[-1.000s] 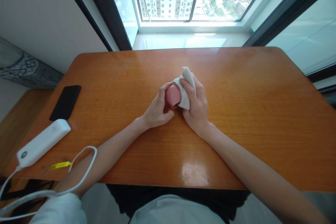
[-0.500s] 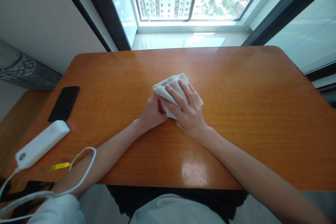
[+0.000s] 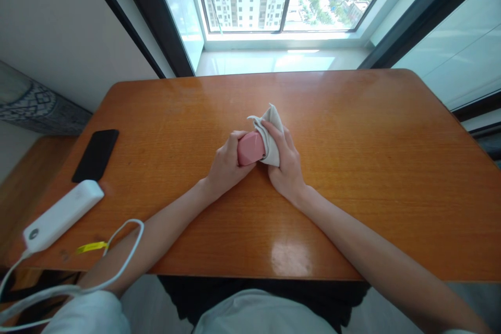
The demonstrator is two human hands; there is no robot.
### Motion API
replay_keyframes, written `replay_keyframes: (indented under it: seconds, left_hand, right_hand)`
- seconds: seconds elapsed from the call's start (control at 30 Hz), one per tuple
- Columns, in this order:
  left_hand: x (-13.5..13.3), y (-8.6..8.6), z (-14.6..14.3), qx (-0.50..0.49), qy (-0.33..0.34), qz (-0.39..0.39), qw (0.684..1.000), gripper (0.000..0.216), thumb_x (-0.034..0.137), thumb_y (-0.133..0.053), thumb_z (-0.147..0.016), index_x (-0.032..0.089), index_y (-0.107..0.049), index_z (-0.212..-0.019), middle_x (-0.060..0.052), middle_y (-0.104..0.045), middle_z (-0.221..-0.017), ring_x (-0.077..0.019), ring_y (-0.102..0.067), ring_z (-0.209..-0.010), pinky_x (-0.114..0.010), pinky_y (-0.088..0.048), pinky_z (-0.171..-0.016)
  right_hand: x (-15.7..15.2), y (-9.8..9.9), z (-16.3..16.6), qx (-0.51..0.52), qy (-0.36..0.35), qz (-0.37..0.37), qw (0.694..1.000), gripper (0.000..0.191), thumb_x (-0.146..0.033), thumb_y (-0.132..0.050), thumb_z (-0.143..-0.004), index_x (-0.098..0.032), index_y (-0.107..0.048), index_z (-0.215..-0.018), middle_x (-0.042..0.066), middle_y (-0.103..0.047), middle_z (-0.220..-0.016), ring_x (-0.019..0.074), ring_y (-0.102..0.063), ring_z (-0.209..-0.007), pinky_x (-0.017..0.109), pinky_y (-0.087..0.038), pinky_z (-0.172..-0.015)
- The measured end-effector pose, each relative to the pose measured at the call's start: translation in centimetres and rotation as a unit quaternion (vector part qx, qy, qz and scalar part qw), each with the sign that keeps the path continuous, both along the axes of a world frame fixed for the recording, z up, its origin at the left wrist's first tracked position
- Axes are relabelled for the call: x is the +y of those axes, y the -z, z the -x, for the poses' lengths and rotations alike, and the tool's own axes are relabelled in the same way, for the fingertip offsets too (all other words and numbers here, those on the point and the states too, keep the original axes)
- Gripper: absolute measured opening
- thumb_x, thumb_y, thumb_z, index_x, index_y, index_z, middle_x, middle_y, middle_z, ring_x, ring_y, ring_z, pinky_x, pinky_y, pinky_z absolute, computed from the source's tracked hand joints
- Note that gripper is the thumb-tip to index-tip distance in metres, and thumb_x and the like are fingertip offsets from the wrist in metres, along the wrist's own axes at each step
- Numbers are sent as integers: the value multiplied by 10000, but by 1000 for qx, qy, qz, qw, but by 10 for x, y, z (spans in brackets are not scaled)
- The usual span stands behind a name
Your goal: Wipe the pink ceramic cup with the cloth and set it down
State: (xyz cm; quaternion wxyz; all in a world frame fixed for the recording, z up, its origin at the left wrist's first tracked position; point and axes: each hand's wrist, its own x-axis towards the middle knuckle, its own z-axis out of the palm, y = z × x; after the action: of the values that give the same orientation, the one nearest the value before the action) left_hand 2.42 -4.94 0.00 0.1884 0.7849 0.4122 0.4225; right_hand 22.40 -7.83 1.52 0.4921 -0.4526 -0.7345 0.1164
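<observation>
At the middle of the orange wooden table [image 3: 352, 177], my left hand [image 3: 226, 165] is closed round a small pink rounded object [image 3: 249, 148], holding it just above the tabletop. My right hand [image 3: 285, 163] grips a crumpled white cloth [image 3: 270, 134] and presses it against the right side of the pink object. The cloth's upper corner sticks up past my fingers. Part of the pink object is hidden by the cloth and my left fingers.
A black phone [image 3: 95, 154] lies flat near the table's left edge. A white power bank [image 3: 62, 215] sits at the front left corner, with a white cable [image 3: 117, 250] looping over my left forearm. Windows stand beyond the far edge.
Half a second ago the cloth was spread over the pink object under my flat right hand. It has since drawn back to the right, bunched up, and the pink object shows again.
</observation>
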Motion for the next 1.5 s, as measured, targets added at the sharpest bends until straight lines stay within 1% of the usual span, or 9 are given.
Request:
replay_keyframes:
  seconds: [0.17, 0.37, 0.57, 0.7, 0.77, 0.93, 1.17, 1.37, 1.5]
  left_hand:
    - [3, 11, 3, 15, 27, 6, 1000, 229, 449, -711, -1027, 290, -634, -1174, -19, -791, -984, -267, -811, -861, -437, -687, -734]
    - [-1, 2, -2, -1, -9, 4, 1000, 595, 332, -823, -904, 256, -519, -1410, -103, -783, -1306, -271, -817, -1083, -424, -681, -901]
    - [1, 8, 1, 33, 4, 32, 999, 208, 283, -722, -959, 239, -612, -1129, -43, -792, -965, -249, -778, -812, -389, -635, -724]
    - [0, 5, -1, 11, -19, 17, 1000, 580, 334, -824, -897, 248, -533, -1391, -98, -789, -1269, -281, -814, -1066, -430, -679, -900]
    - [0, 5, -1, 9, -10, 18, 1000, 574, 327, -798, -927, 248, -519, -1422, -111, -774, -1348, -285, -806, -1159, -446, -677, -972]
    - [2, 11, 0, 32, 19, 42, 998, 289, 262, -691, -989, 268, -605, -1265, -65, -821, -1120, -292, -823, -960, -462, -682, -808]
    - [-1, 1, -3, 21, -19, 12, 1000, 602, 313, -812, -913, 258, -498, -1424, -88, -778, -1353, -261, -809, -1147, -402, -675, -962]
    - [1, 8, 1, 35, 8, 24, 999, 189, 324, -672, -1013, 269, -588, -1174, -49, -802, -992, -277, -807, -828, -429, -658, -700]
    - [0, 3, -3, 15, -18, 2, 1000, 543, 350, -798, -942, 265, -507, -1392, -93, -773, -1290, -276, -815, -1081, -431, -679, -886]
  right_hand:
    - [-7, -8, 4, -183, -60, -134, 972, 786, -75, -613, -981, -488, -571, -1648, -73, -617, -1718, 394, -374, -1740, 760, -295, -1427]
    - [-2, -3, -2, -31, 24, -16, 999, 823, -58, -515, -1009, -373, -426, -1764, 71, -582, -1740, 325, -602, -1583, 601, -585, -1270]
    - [-5, -4, 1, -169, -62, -141, 974, 854, -21, -604, -955, -472, -550, -1678, -48, -620, -1719, 394, -373, -1740, 752, -302, -1430]
    - [0, -4, -3, -90, -13, -71, 993, 830, -46, -552, -1011, -357, -421, -1769, 63, -543, -1779, 345, -459, -1698, 641, -477, -1368]
    - [-1, -3, -2, -83, 8, -59, 995, 832, -45, -548, -1013, -337, -396, -1777, 81, -531, -1786, 344, -456, -1699, 630, -511, -1342]
    - [-7, -3, 7, -223, -51, -168, 959, 788, -33, -593, -978, -410, -545, -1669, -49, -605, -1736, 386, -292, -1774, 764, -239, -1442]
    - [-2, -2, -2, -57, 23, -23, 998, 914, 4, -537, -936, -344, -404, -1771, 76, -545, -1770, 346, -546, -1636, 606, -566, -1291]
    - [-8, -2, 7, -196, -40, -151, 968, 850, -23, -593, -959, -388, -499, -1721, -11, -600, -1742, 401, -303, -1768, 749, -256, -1442]
    - [0, 1, -3, -77, 17, -30, 996, 929, -20, -550, -956, -361, -357, -1798, 62, -573, -1751, 350, -559, -1626, 611, -548, -1312]
